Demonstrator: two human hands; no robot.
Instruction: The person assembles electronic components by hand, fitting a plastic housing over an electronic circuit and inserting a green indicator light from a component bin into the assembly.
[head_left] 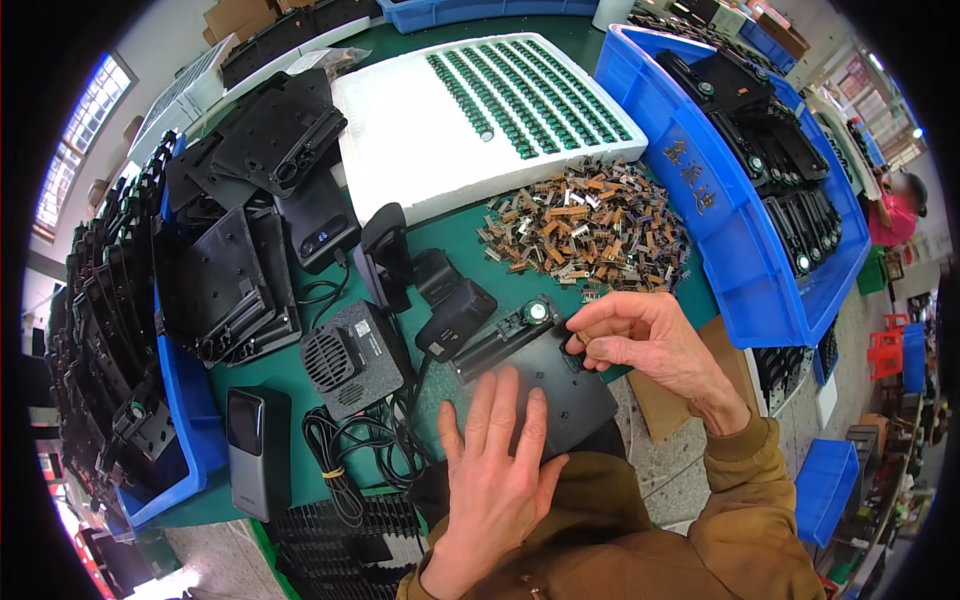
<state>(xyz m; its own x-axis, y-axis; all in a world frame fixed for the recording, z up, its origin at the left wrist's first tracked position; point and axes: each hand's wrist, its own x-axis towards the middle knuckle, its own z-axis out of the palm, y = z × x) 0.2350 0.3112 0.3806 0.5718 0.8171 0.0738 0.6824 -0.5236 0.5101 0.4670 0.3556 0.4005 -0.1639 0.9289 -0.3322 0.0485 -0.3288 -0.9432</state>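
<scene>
A black plastic housing panel [572, 402] lies at the near edge of the green table, partly over my lap. My left hand [490, 455] rests flat on it, fingers stretched out. Over the panel's right edge, my right hand [655, 345] pinches a small brown-and-metal part [583, 338] between thumb and fingers. A small round fitting with a green edge [537, 311] sits at the panel's upper corner. Just beyond lies a heap of similar small brown and metal parts [590, 225].
A white foam tray [385, 135] holds rows of green pieces. A blue bin [690, 200] of black housings stands right; stacked black panels [225, 265] lie left. Nearer are a speaker-like box [355, 360], coiled cable [335, 465] and power bank [258, 450]. A person in pink [893, 215] is far right.
</scene>
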